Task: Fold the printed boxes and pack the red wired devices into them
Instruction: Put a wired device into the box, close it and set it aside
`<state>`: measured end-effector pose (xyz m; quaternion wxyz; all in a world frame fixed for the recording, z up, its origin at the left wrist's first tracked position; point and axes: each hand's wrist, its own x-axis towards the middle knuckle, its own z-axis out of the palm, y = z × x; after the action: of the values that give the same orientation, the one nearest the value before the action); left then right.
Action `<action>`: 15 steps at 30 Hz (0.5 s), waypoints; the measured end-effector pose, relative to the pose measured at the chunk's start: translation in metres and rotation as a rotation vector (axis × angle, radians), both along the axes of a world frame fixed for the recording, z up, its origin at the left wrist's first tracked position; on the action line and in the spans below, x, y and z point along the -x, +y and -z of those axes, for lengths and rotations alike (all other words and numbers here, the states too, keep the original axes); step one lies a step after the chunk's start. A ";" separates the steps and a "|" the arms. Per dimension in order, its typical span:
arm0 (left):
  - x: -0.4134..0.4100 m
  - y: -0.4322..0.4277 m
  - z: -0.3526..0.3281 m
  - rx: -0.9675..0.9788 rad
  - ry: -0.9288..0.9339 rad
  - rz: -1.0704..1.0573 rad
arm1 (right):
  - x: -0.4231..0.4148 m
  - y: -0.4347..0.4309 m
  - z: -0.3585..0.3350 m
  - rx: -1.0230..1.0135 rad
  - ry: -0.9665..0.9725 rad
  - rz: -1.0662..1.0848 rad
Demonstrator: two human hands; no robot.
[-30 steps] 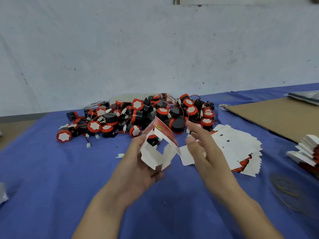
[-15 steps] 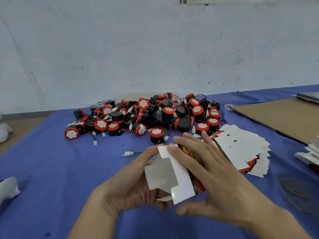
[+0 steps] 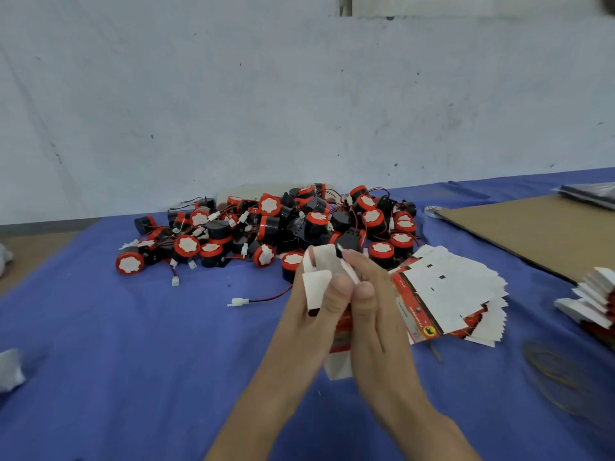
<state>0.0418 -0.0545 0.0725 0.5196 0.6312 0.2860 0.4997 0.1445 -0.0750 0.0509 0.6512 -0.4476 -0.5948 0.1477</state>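
Box (image 3: pixel 317 282) half-folded, held between both hands above cloth (image 3: pixel 133 327), just before device pile (image 3: pixel 283 227). Left hand (image 3: pixel 304 324) and right hand (image 3: pixel 377 327) together, thumbs pinching flaps. Thin card: likely light, easily creased; grip side panels, press along fold lines.

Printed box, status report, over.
Left hand and right hand both grip the printed box, top flaps up. Contents hidden. Device pile behind, flat box stack at right; nothing blocking.

I work at a blue cloth-covered table (image 3: pixel 100 327) against a scuffed white painted wall (image 3: pixel 299 94); a bare brown surface (image 3: pixel 33 254) lies far left.
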 end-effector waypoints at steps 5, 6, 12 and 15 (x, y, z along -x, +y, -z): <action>0.005 -0.004 0.000 -0.007 -0.065 -0.052 | 0.010 0.002 -0.002 -0.065 -0.058 0.092; 0.006 -0.005 -0.001 -0.007 -0.073 -0.055 | 0.012 0.002 -0.003 -0.067 -0.073 0.101; 0.014 0.000 -0.001 0.020 -0.063 -0.005 | 0.012 0.000 -0.004 -0.043 -0.085 0.073; 0.018 0.004 0.000 0.052 -0.089 -0.004 | 0.012 -0.003 -0.003 -0.045 -0.103 0.024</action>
<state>0.0239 -0.0500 0.0723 0.5471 0.5941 0.2768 0.5207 0.1321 -0.0775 0.0535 0.6314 -0.4471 -0.6251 0.1033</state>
